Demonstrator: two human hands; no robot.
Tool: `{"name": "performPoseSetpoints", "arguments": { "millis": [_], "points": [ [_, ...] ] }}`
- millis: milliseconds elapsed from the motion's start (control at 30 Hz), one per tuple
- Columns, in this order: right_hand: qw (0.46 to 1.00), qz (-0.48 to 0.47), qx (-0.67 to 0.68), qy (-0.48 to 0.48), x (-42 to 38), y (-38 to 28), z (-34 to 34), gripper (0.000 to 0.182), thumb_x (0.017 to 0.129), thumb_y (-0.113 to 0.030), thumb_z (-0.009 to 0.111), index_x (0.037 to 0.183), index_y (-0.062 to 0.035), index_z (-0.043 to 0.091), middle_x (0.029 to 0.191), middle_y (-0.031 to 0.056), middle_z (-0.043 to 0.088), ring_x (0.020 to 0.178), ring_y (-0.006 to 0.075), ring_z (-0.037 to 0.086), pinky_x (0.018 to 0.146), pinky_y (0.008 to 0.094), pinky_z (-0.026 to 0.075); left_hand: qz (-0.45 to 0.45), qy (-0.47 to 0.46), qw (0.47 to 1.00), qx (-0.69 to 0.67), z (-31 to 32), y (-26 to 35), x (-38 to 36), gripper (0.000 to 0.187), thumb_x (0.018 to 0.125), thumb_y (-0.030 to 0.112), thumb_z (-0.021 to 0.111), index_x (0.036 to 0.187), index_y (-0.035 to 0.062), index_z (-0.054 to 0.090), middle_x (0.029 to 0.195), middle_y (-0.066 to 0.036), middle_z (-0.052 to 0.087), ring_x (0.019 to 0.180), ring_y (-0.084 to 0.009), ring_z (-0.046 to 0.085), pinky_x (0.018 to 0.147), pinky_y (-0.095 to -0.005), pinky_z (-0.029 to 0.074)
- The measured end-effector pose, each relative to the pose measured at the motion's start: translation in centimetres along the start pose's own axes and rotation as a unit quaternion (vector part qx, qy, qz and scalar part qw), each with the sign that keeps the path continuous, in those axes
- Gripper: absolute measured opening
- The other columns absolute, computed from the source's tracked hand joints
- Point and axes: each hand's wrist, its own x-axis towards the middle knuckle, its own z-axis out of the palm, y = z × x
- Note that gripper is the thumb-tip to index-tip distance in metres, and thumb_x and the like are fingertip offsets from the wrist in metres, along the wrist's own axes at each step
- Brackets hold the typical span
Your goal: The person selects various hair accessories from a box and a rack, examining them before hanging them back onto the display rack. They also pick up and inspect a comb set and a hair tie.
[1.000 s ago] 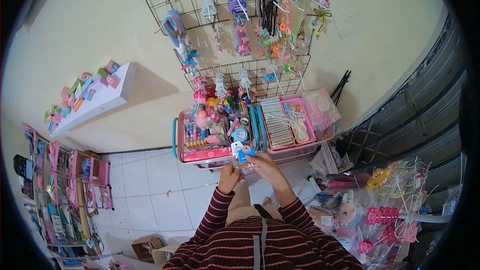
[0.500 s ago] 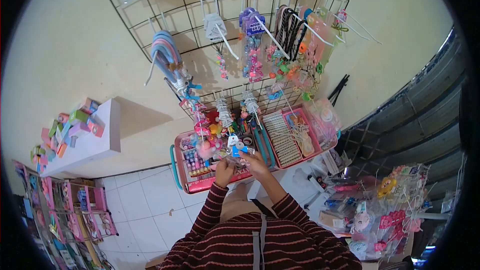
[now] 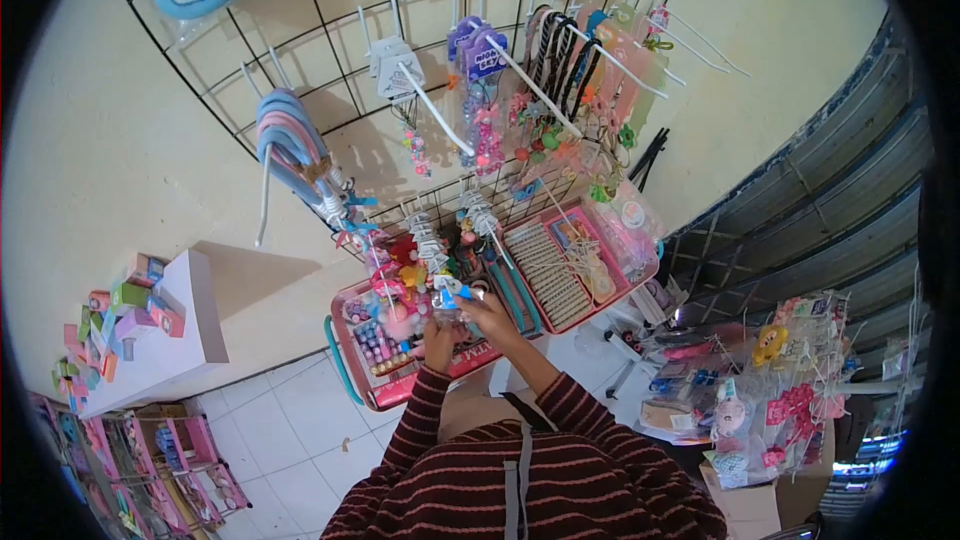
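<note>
A small clear plastic packet with a blue and white label (image 3: 449, 298) is between my hands, above the front of the pink basket (image 3: 465, 360). My right hand (image 3: 490, 320) pinches its right side, the thumb lying near the blue part. From the left and below, my left hand (image 3: 438, 344) has closed fingers on the packet's lower edge. What is inside the packet is too small to make out. Just beyond it hang white-carded accessories (image 3: 428, 242) on a hook. Colourful small items (image 3: 378, 345) fill the basket's left part.
A wire grid (image 3: 330, 50) on the wall carries long white hooks (image 3: 437, 110) that jut towards me, with headbands (image 3: 292, 150) and hair ties (image 3: 560, 55). A white shelf (image 3: 195, 315) holds small boxes at left. Packaged goods (image 3: 745, 390) hang at right beside a metal shutter (image 3: 800, 230).
The view has shifted and tilted, so the wall grid looks nearer and lower left. Both hands stay at the packet, which now appears more tilted.
</note>
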Motion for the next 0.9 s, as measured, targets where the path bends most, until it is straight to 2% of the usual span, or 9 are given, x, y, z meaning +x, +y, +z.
{"name": "performPoseSetpoints", "arguments": {
  "millis": [200, 267, 367, 533, 600, 667, 800, 867, 900],
  "points": [
    [0.999, 0.004, -0.032, 0.0, 2.2, 0.0, -0.1, 0.021, 0.081, -0.016, 0.049, 0.095, -0.0009, 0.052, 0.071, 0.0008, 0.052, 0.057, 0.0052, 0.047, 0.049, 0.0192, 0.038, 0.015, 0.115, 0.99, -0.081, -0.2, -0.5, 2.2, 0.023, 0.082, 0.013, 0.043, 0.102, 0.0015, 0.041, 0.088, -0.004, 0.048, 0.076, -0.0091, 0.045, 0.066, -0.0202, 0.038],
    [1.0, -0.021, -0.014, -0.005, 1.2, 0.6, -1.0, 0.025, 0.08, -0.015, 0.05, 0.098, 0.0018, 0.051, 0.071, 0.0018, 0.052, 0.057, 0.0062, 0.049, 0.049, 0.0177, 0.038, 0.022, 0.082, 0.996, -0.027, -0.8, -1.9, 1.6, 0.029, 0.08, 0.013, 0.046, 0.106, 0.0033, 0.037, 0.098, -0.005, 0.044, 0.083, -0.0105, 0.043, 0.072, -0.0216, 0.037],
    [0.996, 0.009, 0.082, 0.02, -2.1, 1.6, -3.3, 0.024, 0.079, -0.012, 0.051, 0.098, 0.0035, 0.049, 0.08, 0.004, 0.053, 0.064, 0.0097, 0.051, 0.053, 0.0213, 0.041, -0.017, 0.168, 0.982, -0.079, 1.2, -0.9, -1.5, 0.046, 0.072, 0.008, 0.047, 0.114, 0.0091, 0.029, 0.11, -0.006, 0.037, 0.094, -0.0169, 0.041, 0.078, -0.0292, 0.035],
    [0.949, -0.031, 0.284, 0.135, -9.5, -1.2, -3.9, 0.024, 0.08, -0.011, 0.049, 0.1, 0.0013, 0.047, 0.09, 0.0075, 0.055, 0.081, 0.015, 0.055, 0.068, 0.0279, 0.046, 0.194, -0.018, 0.968, 0.159, 6.6, 0.1, -6.2, 0.061, 0.065, 0.011, 0.054, 0.119, 0.0061, 0.026, 0.12, -0.011, 0.03, 0.105, -0.0247, 0.035, 0.085, -0.0362, 0.031],
    [0.943, -0.073, 0.287, 0.151, -12.4, -2.0, -4.5, 0.023, 0.081, -0.014, 0.046, 0.1, -0.0011, 0.048, 0.091, 0.0058, 0.055, 0.08, 0.0142, 0.054, 0.069, 0.0273, 0.045, 0.402, -0.16, 0.804, 0.408, 10.5, 2.3, -8.2, 0.065, 0.063, 0.011, 0.057, 0.12, 0.0047, 0.027, 0.122, -0.015, 0.028, 0.109, -0.031, 0.031, 0.089, -0.0412, 0.027],
    [0.967, -0.16, 0.097, 0.173, -16.1, -3.2, -5.2, 0.023, 0.083, -0.016, 0.043, 0.102, -0.0035, 0.047, 0.094, 0.004, 0.054, 0.084, 0.0134, 0.052, 0.074, 0.0262, 0.042, 0.417, -0.255, 0.791, 0.368, 12.8, 1.7, -9.3, 0.062, 0.064, 0.009, 0.056, 0.12, 0.0037, 0.03, 0.122, -0.019, 0.029, 0.111, -0.0356, 0.029, 0.092, -0.0435, 0.022],
    [0.948, -0.173, 0.087, 0.251, -24.7, -7.8, -5.9, 0.031, 0.085, -0.019, 0.041, 0.112, -0.0029, 0.041, 0.1, 0.0034, 0.051, 0.088, 0.011, 0.047, 0.078, 0.024, 0.037, 0.487, -0.337, 0.751, 0.293, 18.9, 1.8, -13.0, 0.049, 0.067, 0.003, 0.051, 0.114, -0.0008, 0.038, 0.115, -0.022, 0.038, 0.107, -0.0352, 0.037, 0.09, -0.0406, 0.028],
    [0.891, -0.312, -0.088, 0.317, -29.6, -9.1, -5.4, 0.041, 0.086, -0.02, 0.039, 0.122, -0.0025, 0.031, 0.11, 0.0053, 0.045, 0.096, 0.0102, 0.042, 0.083, 0.023, 0.033, 0.482, -0.373, 0.752, 0.25, 21.3, 1.7, -15.8, 0.044, 0.068, 0.001, 0.05, 0.111, -0.0021, 0.04, 0.113, -0.022, 0.041, 0.104, -0.0348, 0.04, 0.088, -0.039, 0.032],
    [0.91, -0.236, -0.096, 0.328, -31.8, -8.8, -5.9, 0.046, 0.086, -0.021, 0.038, 0.126, -0.0032, 0.023, 0.118, 0.0063, 0.038, 0.103, 0.01, 0.036, 0.087, 0.0234, 0.029, 0.462, -0.391, 0.769, 0.202, 22.3, 1.2, -17.3, 0.042, 0.068, 0.0, 0.049, 0.109, -0.0028, 0.042, 0.112, -0.022, 0.042, 0.102, -0.0339, 0.043, 0.085, -0.0369, 0.035]
  ]
}}
